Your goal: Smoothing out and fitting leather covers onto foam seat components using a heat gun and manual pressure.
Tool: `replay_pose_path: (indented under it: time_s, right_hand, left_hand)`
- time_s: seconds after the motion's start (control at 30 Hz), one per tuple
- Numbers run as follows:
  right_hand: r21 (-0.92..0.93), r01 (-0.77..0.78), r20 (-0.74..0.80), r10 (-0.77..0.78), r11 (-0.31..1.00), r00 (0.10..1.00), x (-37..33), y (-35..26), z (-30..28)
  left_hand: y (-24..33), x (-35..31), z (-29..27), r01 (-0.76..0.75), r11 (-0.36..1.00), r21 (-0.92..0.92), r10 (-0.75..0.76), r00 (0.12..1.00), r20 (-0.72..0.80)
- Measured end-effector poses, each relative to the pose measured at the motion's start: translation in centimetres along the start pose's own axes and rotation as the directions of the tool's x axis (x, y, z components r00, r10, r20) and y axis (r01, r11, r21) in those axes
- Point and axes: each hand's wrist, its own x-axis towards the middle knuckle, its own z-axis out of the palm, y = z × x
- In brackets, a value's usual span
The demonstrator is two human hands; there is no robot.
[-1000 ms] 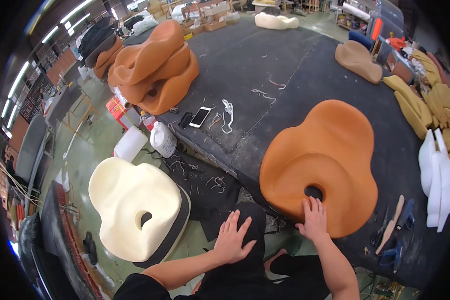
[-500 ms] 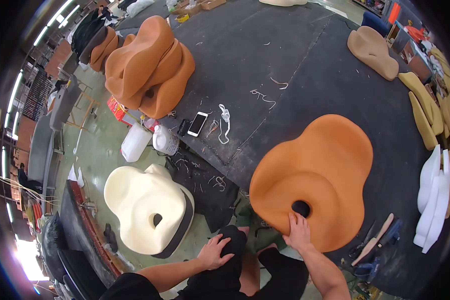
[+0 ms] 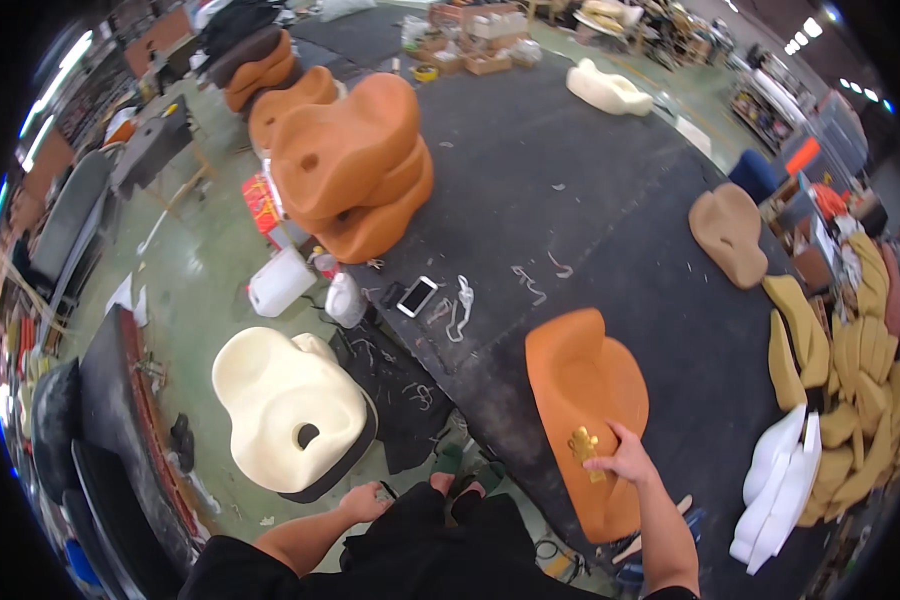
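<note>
On the dark table, an orange leather-covered moulded seat cushion (image 3: 570, 375) is tilted up on its side. A gold emblem (image 3: 584, 447) shows on it near its lower part. My right hand (image 3: 630, 455) is closed on the cushion beside the emblem, its thumb on the near face and some fingers hidden behind. My left hand (image 3: 365, 503) hangs low by my dark clothing, fingers curled near a small dark thing too small to name. Left of me stands a cream foam seat (image 3: 270, 385) with an oval hole and a dark band round its base.
Stacked orange cushions (image 3: 370, 160) sit at the table's far left edge. A white phone (image 3: 417, 296) and white straps (image 3: 461, 308) lie nearer. White foam pieces (image 3: 775, 490) and mustard pads (image 3: 850, 400) are at the right. White jugs (image 3: 280, 282) stand beyond the cream seat.
My right hand has tilted the orange cushion from lying flat onto its side, exposing the emblem. My left hand has left my knee and moved down-left. I have risen from sitting to standing.
</note>
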Motion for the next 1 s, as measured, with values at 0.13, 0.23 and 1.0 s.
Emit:
replay_pose_path:
  time_s: [0.13,0.23,1.0]
  right_hand:
    - [0.132,0.017,0.132,-0.034,0.991,0.991,-0.9,0.2,0.6]
    - [0.051,0.044,0.115,-0.050,0.998,0.992,-0.5,0.8,1.1]
    - [0.444,-0.089,0.127,0.035,0.892,0.991,31.2,-21.7,-16.0]
  left_hand:
    - [-1.7,-1.4,-0.9,0.081,0.994,-0.072,-0.096,0.963,-0.252]
    - [-1.5,-3.0,-0.8,0.239,0.928,-0.285,-0.286,0.949,-0.135]
    - [-12.9,4.1,-9.1,0.261,0.779,-0.570,-0.292,0.956,0.038]
